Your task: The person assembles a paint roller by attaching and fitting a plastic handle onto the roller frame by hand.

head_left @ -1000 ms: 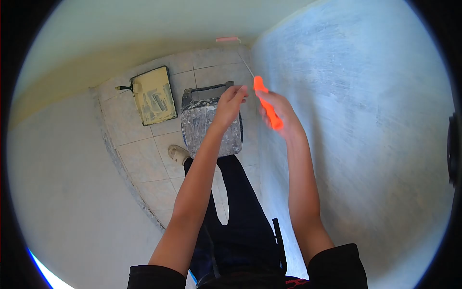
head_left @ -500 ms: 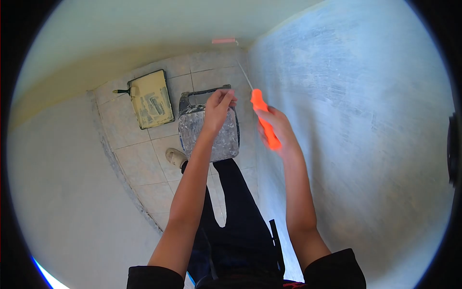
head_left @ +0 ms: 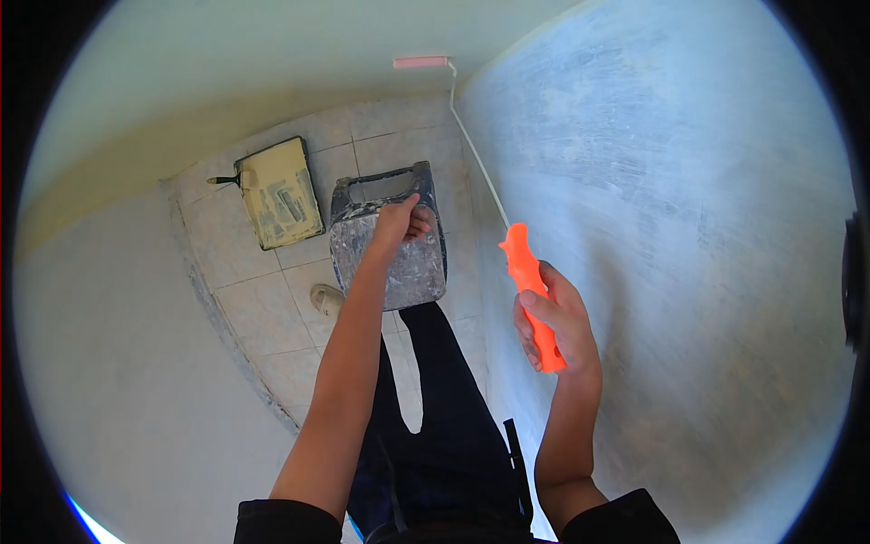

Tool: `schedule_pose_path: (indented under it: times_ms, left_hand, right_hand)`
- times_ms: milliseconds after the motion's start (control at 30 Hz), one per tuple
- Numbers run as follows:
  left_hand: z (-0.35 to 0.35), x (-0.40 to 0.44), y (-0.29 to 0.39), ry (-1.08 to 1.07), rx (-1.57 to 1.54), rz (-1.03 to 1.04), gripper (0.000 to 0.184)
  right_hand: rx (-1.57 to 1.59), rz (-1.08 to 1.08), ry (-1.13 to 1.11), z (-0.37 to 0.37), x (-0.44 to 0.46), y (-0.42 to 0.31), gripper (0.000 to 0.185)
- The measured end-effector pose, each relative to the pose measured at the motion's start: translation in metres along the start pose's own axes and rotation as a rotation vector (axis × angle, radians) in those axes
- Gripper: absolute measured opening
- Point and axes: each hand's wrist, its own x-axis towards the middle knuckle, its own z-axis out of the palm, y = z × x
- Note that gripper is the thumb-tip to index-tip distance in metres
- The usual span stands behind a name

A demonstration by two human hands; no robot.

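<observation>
My right hand (head_left: 557, 322) is wrapped around the orange handle of a small paint roller (head_left: 535, 295). The roller's thin white frame runs up and away to a pink sleeve (head_left: 420, 63), which is at the pale wall ahead, near the corner. My left hand (head_left: 401, 222) appears over a grey, paint-spattered box-like thing with a dark handle (head_left: 385, 267). Its fingers are loosely curled, the thumb stands apart, and nothing shows in them. Whether it touches the box cannot be made out.
On the tiled floor (head_left: 258, 313) at left lies a tray coated with cream paint (head_left: 294, 213), a brush (head_left: 224, 180) resting at its edge. A patchy whitish wall (head_left: 634, 181) rises close on my right. Another wall (head_left: 118, 335) stands left. My legs and one shoe (head_left: 326, 299) are below.
My right hand has come back toward me and to the right, with the handle. The pink sleeve sits slightly higher on the wall. My left hand has lowered a little.
</observation>
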Motion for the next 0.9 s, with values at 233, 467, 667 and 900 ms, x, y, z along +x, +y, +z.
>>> schedule_pose_path:
  times_ms: [233,467,667,900]
  left_hand:
    - [0.008,0.005,-0.011,0.122,-0.017,0.141,0.044]
    - [0.012,0.013,-0.008,0.105,0.046,0.207,0.044]
    - [0.018,0.013,-0.009,0.124,-0.001,0.227,0.041]
    - [0.017,0.012,-0.007,0.090,0.086,0.230,0.039]
  right_hand:
    - [-0.081,-0.004,0.021,-0.003,0.170,0.023,0.039]
    - [-0.014,0.007,0.016,-0.011,0.115,0.013,0.040]
    - [0.041,-0.031,0.036,-0.018,-0.024,-0.001,0.049]
    - [-0.002,0.028,0.063,-0.013,0.043,0.006,0.040]
